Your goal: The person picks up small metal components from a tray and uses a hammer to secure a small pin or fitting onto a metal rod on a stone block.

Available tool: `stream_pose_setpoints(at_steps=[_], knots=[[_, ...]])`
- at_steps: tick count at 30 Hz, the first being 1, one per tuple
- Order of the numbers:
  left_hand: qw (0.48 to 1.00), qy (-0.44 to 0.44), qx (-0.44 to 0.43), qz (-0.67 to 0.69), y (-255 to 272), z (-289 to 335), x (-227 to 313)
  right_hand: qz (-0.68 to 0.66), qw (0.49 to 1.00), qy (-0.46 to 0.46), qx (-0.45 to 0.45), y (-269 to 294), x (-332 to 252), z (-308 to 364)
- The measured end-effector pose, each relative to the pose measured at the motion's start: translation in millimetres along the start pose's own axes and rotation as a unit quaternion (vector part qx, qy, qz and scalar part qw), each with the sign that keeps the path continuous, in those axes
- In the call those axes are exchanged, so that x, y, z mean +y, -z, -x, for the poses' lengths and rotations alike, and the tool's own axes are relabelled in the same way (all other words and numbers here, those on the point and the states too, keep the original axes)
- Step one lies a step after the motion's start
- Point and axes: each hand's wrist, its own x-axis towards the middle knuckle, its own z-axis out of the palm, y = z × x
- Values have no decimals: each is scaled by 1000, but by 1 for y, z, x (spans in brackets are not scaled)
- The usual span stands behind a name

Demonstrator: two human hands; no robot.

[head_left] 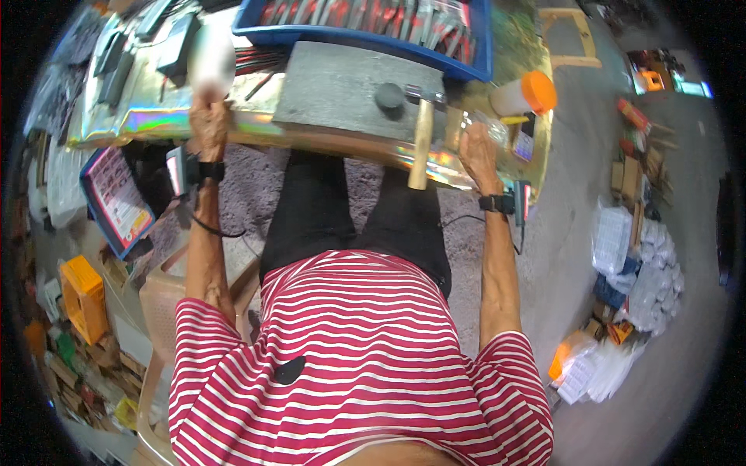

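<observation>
Striped shirt foremost; right hand at clear plastic, apparently picking, pinch needed next; grip indiscernible, left hand likewise

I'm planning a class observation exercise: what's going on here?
A person in a striped shirt is at a shiny-covered bench. The right hand is at some crumpled clear plastic, beside an orange-lidded jar. The left hand is toward the bench's left end; blur hides what, if anything, it holds. Between the hands, a wooden-handled hammer lies on a grey block, its handle jutting past the near edge. Behind the block is a filled blue tray.
</observation>
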Motion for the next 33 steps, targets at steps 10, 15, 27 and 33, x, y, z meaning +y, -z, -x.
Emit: stream_pose_setpoints(at_steps=[10,15,27,33], knots=[[978,-129,-19,-162,-28,1,15,-62,997,-46,-31,12,2,-1],[950,-132,-78,-273,-33,-2,20,-153,978,-138,-13,10,-7,-3],[854,-273,-89,-433,-25,11,-27,-441,855,-268,53,14,-25,1],[879,-243,-51,-408,-26,12,-23,-548,790,-261,84,11,-20,9]])
